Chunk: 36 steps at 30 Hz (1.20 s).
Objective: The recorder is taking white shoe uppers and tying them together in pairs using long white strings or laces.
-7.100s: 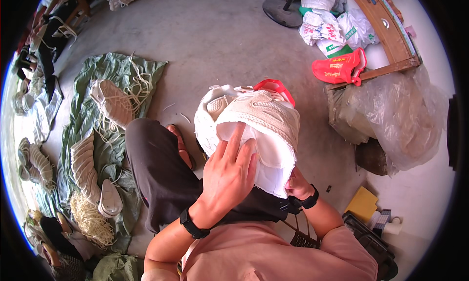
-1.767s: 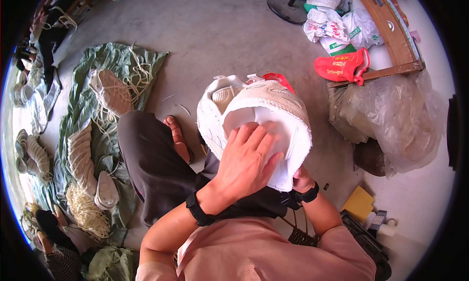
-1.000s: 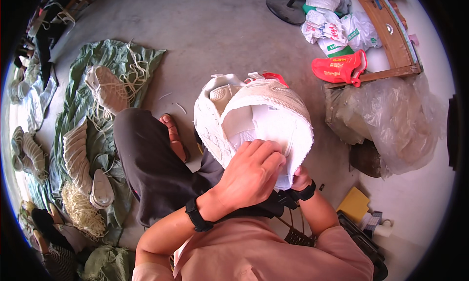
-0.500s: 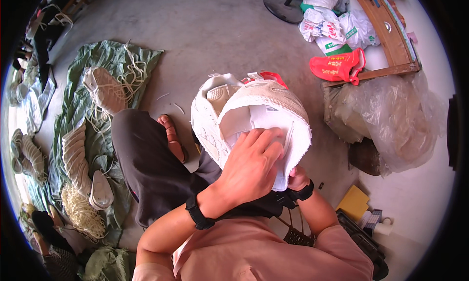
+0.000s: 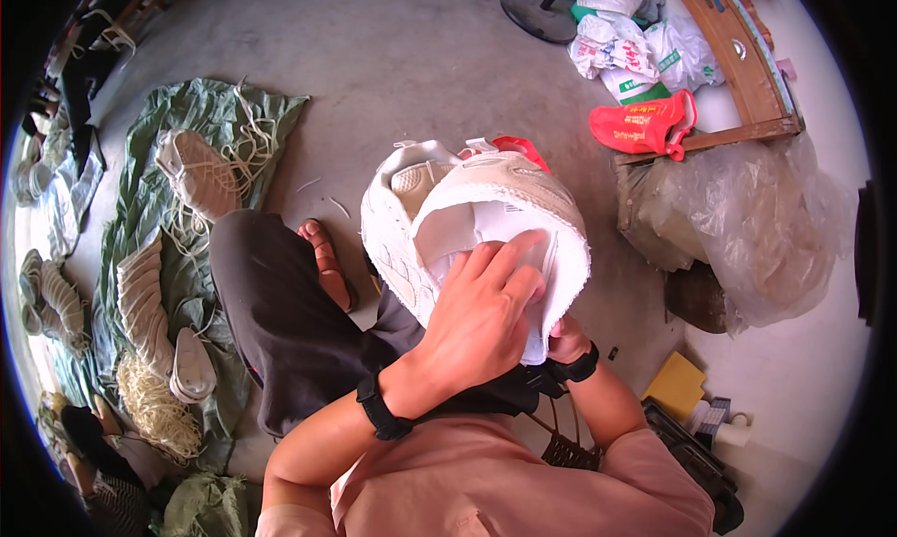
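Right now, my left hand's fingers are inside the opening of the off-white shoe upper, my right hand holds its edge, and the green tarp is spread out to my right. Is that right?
Not quite: the head view shows the green tarp to your left. Your left hand's fingers are inside the off-white shoe upper's opening, and your right hand holds its edge.

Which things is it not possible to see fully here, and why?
Head view, right hand: its fingers are mostly hidden behind the pale shoe upper.
Head view, red item: largely covered by the pale shoe upper.
Head view, black stand: cut off by the top edge.
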Available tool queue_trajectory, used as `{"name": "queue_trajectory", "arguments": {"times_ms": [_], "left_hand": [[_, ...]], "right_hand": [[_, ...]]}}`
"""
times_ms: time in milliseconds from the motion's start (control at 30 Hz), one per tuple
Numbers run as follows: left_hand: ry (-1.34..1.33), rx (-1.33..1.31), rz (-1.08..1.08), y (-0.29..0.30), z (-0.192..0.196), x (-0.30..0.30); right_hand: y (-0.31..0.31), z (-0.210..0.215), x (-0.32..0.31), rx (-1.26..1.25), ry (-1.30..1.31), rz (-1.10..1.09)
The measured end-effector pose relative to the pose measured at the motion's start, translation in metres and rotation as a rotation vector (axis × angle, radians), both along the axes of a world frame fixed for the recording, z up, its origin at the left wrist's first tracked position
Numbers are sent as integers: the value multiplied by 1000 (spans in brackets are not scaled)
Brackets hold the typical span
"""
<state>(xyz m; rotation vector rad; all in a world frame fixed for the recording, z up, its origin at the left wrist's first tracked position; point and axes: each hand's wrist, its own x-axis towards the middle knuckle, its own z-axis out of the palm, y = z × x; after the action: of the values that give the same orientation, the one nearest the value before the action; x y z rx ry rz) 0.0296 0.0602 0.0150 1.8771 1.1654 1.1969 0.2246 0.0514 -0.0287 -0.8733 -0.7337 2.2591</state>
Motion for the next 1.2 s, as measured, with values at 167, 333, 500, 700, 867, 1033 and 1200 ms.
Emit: {"name": "queue_trajectory", "arguments": {"times_ms": [167, 333, 500, 700, 867, 1033, 1200], "left_hand": [[-18, -104, -91, -4, -2, -8], [-127, -59, 35, -5, -2, -2], [-45, -124, -107, -6, -1, -5], [-126, -83, -14, -9, -2, -1], [-84, -106, -38, -3, 2, -1], [-92, -132, -112, -7, -6, -4], [-185, -103, 26, -8, 2, 1]], "right_hand": [[2, 4, -2, -9, -14, 26], [4, 7, -6, 8, 13, 31], [1, -2, 6, -31, 21, 57], [4, 3, -2, 8, 30, 55], [2, 2, -3, 33, 11, -13], [2, 2, 0, 9, -3, 31], [2, 7, -4, -11, 2, 27]]}}
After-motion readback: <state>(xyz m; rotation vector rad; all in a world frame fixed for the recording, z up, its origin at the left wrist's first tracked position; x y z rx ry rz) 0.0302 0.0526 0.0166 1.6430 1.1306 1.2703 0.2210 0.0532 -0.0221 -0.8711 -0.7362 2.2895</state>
